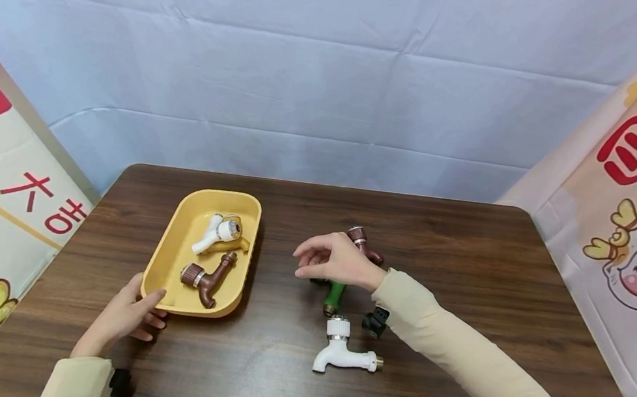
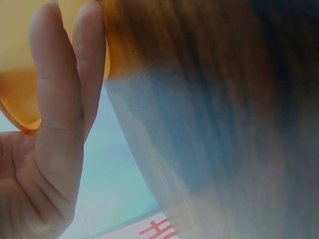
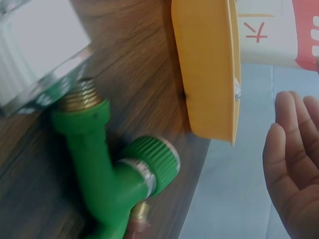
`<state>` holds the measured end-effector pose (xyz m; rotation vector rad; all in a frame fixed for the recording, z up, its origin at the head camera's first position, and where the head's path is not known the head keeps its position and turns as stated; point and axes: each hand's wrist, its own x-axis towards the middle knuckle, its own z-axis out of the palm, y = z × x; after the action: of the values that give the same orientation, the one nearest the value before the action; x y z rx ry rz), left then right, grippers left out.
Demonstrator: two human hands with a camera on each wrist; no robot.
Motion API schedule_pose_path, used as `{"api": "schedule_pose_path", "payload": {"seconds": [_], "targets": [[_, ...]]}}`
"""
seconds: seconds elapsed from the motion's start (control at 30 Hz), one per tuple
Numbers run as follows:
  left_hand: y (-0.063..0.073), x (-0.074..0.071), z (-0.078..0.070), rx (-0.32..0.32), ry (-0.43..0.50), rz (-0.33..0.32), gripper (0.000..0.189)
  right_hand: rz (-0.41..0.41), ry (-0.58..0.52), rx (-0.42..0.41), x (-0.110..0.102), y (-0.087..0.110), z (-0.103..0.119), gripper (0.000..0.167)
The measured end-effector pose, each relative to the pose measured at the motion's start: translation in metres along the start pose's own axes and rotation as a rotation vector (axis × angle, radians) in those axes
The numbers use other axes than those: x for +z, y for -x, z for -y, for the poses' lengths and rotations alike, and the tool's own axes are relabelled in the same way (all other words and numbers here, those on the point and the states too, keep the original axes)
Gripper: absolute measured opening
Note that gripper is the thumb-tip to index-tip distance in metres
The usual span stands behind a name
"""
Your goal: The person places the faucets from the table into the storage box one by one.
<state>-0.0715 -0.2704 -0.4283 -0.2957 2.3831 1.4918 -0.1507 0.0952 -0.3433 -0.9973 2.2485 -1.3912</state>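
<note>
At the near left corner of a yellow plastic tray [image 1: 168, 250], my left hand [image 1: 125, 314] holds the rim, thumb over the edge and fingers against the outside. Inside lie a white tap [image 1: 209, 235], a yellow tap [image 1: 239, 244] partly beneath it, and a brown tap [image 1: 215, 280]. My right hand [image 1: 338, 258], fingers loosely bent and holding nothing, hovers right of the tray. Below it lies a green tap [image 3: 92, 164], partly covered by the hand in the head view. Another brown tap [image 1: 371, 255] shows behind the right wrist. Nearer me lies a white tap [image 1: 344, 357].
All of this is on a dark wood-grain table [image 1: 454, 253]. A pale blue cloth [image 1: 330, 95] hangs behind its far edge. Printed cloths [image 1: 634, 228] flank both sides. A black strap device [image 1: 376, 322] sits at the right wrist.
</note>
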Motion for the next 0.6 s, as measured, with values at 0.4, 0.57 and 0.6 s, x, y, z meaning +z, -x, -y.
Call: {"api": "schedule_pose_path", "payload": {"seconds": [0.4, 0.57, 0.6], "targets": [[0.0, 0.0, -0.001, -0.003, 0.003, -0.006, 0.048, -0.016, -0.035, 0.07, -0.007, 0.006, -0.048, 0.031], [0.0, 0.001, 0.0, 0.002, 0.007, -0.008, 0.048, -0.009, -0.039, 0.048, -0.012, 0.011, -0.054, 0.033], [0.0, 0.001, 0.0, 0.003, 0.008, -0.008, 0.048, -0.01, -0.033, 0.042, -0.013, 0.012, -0.055, 0.033]]}}
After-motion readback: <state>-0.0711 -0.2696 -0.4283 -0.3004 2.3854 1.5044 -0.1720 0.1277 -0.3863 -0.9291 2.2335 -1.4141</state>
